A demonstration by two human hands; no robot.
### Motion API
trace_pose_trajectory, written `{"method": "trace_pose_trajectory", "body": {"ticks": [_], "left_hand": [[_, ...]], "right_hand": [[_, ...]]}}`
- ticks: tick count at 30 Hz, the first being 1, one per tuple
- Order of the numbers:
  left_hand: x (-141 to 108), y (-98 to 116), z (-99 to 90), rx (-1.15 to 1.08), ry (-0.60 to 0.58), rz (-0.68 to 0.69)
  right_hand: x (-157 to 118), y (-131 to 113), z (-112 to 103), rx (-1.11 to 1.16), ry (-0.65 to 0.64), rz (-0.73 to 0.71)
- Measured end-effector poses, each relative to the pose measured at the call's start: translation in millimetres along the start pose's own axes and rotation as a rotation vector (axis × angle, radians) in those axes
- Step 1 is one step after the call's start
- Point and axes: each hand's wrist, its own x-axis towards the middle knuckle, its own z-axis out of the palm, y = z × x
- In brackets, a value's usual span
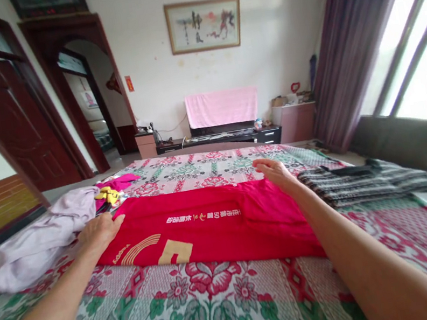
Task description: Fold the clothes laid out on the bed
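A red T-shirt (209, 231) with gold and white printing lies folded into a long strip across the flowered bedspread (206, 314). At its left end, my left hand (102, 230) has its fingers closed on the cloth near the far corner. My right hand (275, 171) is over the shirt's far edge towards the right end, with its fingers stretched out to the left and nothing visible in them. The shirt's right part looks bunched and slightly creased, and my right forearm hides some of that end.
Left of the shirt lies a heap of pale clothing (46, 237), with a yellow and pink bundle (108, 195) beside it. A striped dark folded garment (368, 183) sits at the right. Beyond the far edge stands a low black cabinet (218, 141) with a pink cloth (222, 107) above it.
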Motion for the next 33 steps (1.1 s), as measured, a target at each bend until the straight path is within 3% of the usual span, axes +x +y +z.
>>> {"method": "trace_pose_trajectory", "body": {"ticks": [3,6,11,17,20,25,29,33], "left_hand": [[3,-1,2.5,0.112,-0.013,0.03],[5,-2,3.6,0.176,-0.016,0.027],[5,-6,0.5,0.17,-0.037,0.09],[4,-5,-0.5,0.147,-0.022,0.1],[10,-4,3.0,0.168,-0.034,0.068],[18,-8,8.9,0.175,-0.032,0.103],[11,-6,4.3,0.224,-0.034,0.098],[5,-2,-0.1,0.258,-0.04,0.074]], "right_hand": [[-16,-15,21,-0.187,-0.189,-0.081],[-37,-29,51,-0.387,-0.355,-0.251],[-58,-36,77,-0.497,-0.473,-0.347],[-54,-35,73,-0.395,-0.441,-0.312],[-46,-36,65,-0.368,-0.331,-0.25],[-36,-22,42,-0.554,-0.143,0.018],[-37,-10,36,-0.595,-0.229,0.207],[-42,-16,47,-0.591,-0.223,0.189]]}}
